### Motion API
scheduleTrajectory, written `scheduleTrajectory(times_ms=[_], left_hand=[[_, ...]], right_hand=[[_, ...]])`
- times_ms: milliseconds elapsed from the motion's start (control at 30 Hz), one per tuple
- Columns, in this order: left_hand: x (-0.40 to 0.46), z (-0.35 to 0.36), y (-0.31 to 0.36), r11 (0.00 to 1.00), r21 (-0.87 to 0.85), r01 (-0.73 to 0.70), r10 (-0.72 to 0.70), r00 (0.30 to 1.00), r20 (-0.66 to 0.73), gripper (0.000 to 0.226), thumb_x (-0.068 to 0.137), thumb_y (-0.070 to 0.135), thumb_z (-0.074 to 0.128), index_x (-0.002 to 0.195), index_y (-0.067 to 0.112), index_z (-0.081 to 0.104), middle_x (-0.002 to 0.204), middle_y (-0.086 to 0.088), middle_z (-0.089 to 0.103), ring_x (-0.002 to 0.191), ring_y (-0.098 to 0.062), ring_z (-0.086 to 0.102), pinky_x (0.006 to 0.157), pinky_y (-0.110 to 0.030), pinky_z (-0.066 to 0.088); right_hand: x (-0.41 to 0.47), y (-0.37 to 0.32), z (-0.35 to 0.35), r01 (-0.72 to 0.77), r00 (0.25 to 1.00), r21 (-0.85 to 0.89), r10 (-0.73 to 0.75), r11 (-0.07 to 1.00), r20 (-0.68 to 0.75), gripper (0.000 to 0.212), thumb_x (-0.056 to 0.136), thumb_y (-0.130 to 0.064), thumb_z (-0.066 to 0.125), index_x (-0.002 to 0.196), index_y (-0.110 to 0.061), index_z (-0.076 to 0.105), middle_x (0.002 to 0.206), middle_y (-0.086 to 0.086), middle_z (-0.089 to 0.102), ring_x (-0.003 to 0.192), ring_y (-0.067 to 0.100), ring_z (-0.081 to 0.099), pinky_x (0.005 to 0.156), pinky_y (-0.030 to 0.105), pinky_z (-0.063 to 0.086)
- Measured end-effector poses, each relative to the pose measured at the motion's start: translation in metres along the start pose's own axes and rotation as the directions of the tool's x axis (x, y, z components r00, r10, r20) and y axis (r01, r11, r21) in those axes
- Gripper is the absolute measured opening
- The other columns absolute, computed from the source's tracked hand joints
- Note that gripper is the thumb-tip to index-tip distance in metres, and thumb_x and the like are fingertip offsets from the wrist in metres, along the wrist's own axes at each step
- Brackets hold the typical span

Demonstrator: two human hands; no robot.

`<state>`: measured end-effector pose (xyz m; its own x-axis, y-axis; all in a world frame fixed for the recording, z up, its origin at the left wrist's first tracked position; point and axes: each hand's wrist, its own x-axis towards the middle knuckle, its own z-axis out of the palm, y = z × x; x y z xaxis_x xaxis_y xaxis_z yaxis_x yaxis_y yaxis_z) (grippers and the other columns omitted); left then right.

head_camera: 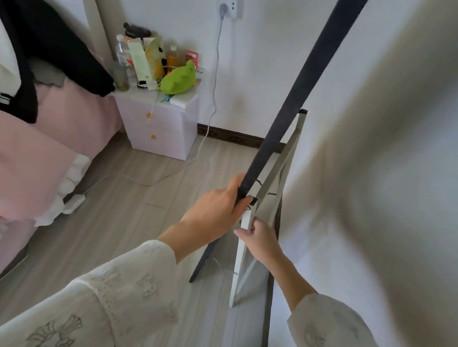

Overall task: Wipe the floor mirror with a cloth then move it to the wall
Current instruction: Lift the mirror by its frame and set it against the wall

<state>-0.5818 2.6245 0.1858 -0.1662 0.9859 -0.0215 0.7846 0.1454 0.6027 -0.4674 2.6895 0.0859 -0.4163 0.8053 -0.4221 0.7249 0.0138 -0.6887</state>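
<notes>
The floor mirror is seen edge-on, its dark frame slanting from the top right down to the wooden floor. My left hand grips that dark frame edge at mid height. Behind the frame is the mirror's white rear stand, and my right hand holds its upper end with fingers and thumb. The mirror stands close to the white wall on the right. No cloth is in view.
A pink bed with dark clothes fills the left. A white nightstand crowded with bottles and a green toy stands by the far wall. A charging cable hangs from a socket and trails over the floor.
</notes>
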Motion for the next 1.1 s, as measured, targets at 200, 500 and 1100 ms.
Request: scheduleTrajectory(times_ms=[200, 500, 1100], left_hand=[[0.012, 0.003, -0.011, 0.998, -0.026, -0.063, 0.064, 0.998, 0.017, 0.032, 0.096, 0.022, 0.039, 0.124, 0.008, 0.032, 0.064, -0.007, 0.053, 0.054, -0.025, 0.053, 0.049, -0.030, 0.041], [0.017, 0.012, 0.002, 0.990, 0.019, -0.136, 0.135, 0.989, 0.054, 0.044, 0.094, 0.018, 0.041, 0.135, 0.015, 0.022, 0.061, -0.008, 0.052, 0.052, -0.028, 0.055, 0.050, -0.036, 0.046], [0.026, 0.047, 0.052, 0.974, 0.152, -0.167, 0.167, 0.986, 0.012, 0.047, 0.093, 0.020, 0.042, 0.134, 0.013, 0.022, 0.056, -0.005, 0.048, 0.047, -0.027, 0.049, 0.039, -0.027, 0.032]], right_hand=[[0.027, 0.009, 0.024, -0.070, 0.997, 0.224, 0.072, 0.972, 0.002, 0.031, 0.088, -0.022, 0.059, 0.062, -0.010, 0.046, 0.058, 0.002, 0.045, 0.043, 0.006, 0.039, 0.039, 0.008, 0.031], [0.037, 0.028, 0.020, -0.117, 0.993, 0.324, 0.122, 0.939, 0.004, 0.033, 0.080, -0.004, 0.053, 0.061, -0.020, 0.031, 0.033, -0.013, 0.030, 0.033, 0.006, 0.028, 0.043, 0.020, 0.028], [0.033, 0.072, -0.028, -0.091, 0.996, 0.220, 0.086, 0.971, 0.034, 0.022, 0.068, -0.022, 0.056, 0.082, -0.010, 0.043, 0.049, 0.001, 0.039, 0.048, 0.018, 0.038, 0.061, 0.037, 0.038]])
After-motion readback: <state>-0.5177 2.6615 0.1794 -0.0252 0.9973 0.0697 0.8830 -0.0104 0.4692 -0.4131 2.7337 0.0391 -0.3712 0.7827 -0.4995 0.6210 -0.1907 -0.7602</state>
